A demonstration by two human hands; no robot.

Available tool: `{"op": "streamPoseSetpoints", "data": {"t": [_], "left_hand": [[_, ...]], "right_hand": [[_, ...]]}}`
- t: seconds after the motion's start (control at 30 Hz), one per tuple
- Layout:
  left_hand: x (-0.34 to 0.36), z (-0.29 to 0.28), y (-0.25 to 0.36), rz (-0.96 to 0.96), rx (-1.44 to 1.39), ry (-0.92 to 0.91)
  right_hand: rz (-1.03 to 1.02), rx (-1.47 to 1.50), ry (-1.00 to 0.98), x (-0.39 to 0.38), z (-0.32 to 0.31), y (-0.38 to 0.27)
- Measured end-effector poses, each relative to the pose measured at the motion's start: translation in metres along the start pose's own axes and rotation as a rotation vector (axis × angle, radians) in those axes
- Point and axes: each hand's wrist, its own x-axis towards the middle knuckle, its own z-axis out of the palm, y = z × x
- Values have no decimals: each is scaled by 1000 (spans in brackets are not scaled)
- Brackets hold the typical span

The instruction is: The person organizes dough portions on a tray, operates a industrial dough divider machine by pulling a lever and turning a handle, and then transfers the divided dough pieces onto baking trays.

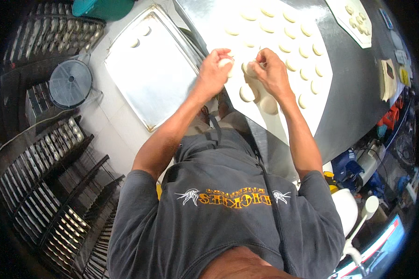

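My left hand (211,73) curls around a pale round dough piece (226,64) at the left edge of a white sheet (219,21). On that sheet lie several similar dough pieces in loose rows. My right hand (274,74) has its thumb and fingers pinched at the side of another dough piece (248,69). Just below it sits a whitish dough round (247,92), slightly tilted. To the left, a shallow metal tray (153,86) carries two dough pieces (134,43) near its far left corner.
Dark racks (37,176) filled with rows of pale pieces stand on the left. A round clear-lidded container (70,83) and a teal tub (102,8) are beside the tray. The grey metal table (351,88) bears a second white sheet (337,11) with smaller dough pieces.
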Motion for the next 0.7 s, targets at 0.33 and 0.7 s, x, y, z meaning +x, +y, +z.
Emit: {"op": "streamPoseSetpoints", "data": {"t": [0.33,0.7], "left_hand": [[55,-13,24,82,787,-78],[-12,-52,9,90,467,40]], "right_hand": [[-43,157,-286,10,-8,6],[18,-230,-75,98,-22,1]]}}
